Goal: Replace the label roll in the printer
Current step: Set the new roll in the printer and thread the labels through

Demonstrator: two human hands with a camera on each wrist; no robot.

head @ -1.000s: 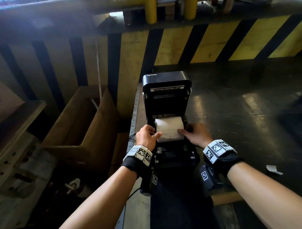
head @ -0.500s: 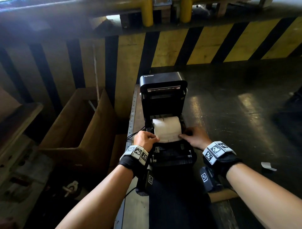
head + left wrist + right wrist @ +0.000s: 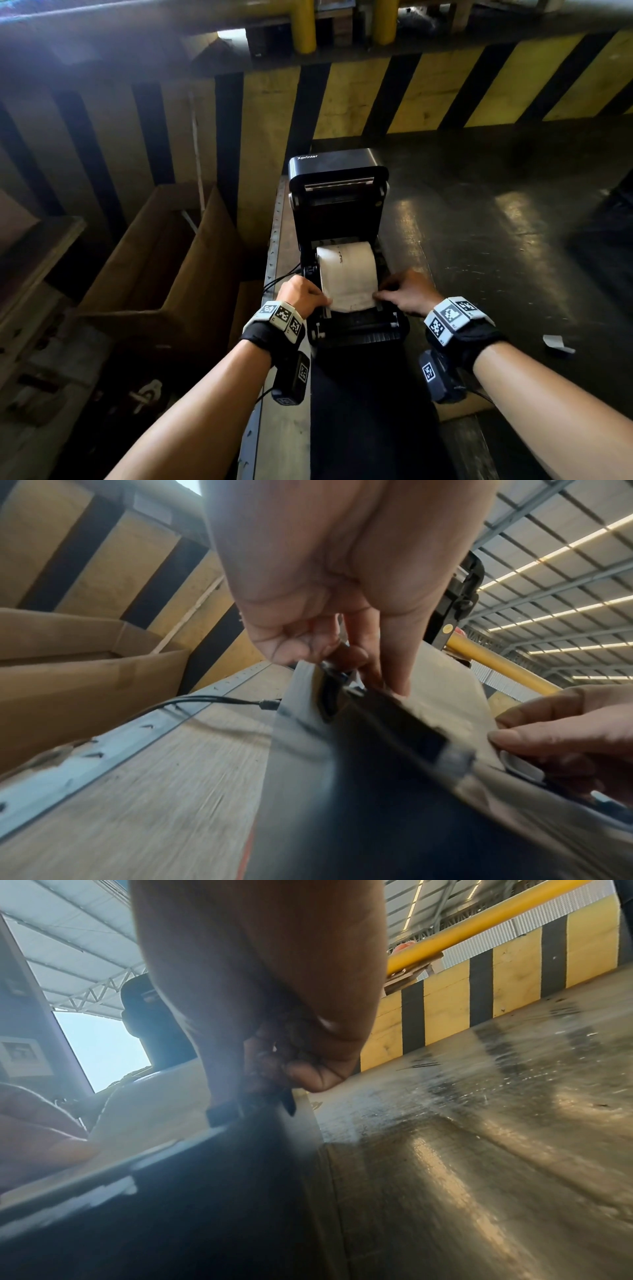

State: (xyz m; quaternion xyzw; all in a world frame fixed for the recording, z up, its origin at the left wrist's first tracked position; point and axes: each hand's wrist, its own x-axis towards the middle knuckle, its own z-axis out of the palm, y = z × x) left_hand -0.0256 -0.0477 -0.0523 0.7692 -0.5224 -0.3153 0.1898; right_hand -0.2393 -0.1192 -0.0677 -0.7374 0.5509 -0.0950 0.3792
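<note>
A black label printer [image 3: 359,329] stands with its lid [image 3: 337,192] raised. A white label roll [image 3: 346,267] sits in its bay, and the roll's loose end [image 3: 352,301] lies drawn forward over the front. My left hand [image 3: 305,294] pinches the left edge of that loose end, fingers curled. My right hand [image 3: 400,293] pinches its right edge. In the left wrist view the left fingers [image 3: 394,674] press onto the paper [image 3: 445,696] beside a black guide. In the right wrist view the right hand [image 3: 291,1069] curls at the printer's edge [image 3: 205,1191].
An open cardboard box [image 3: 154,260] stands low on the left, beyond the bench's metal rail [image 3: 274,240]. A black cable [image 3: 281,279] runs to the printer's left side. A yellow-and-black striped wall [image 3: 445,96] is behind. A paper scrap [image 3: 556,343] lies on the dark top at right.
Both hands have moved toward me from the sides of the roll. The loose end of the label paper now reaches further forward over the printer's front.
</note>
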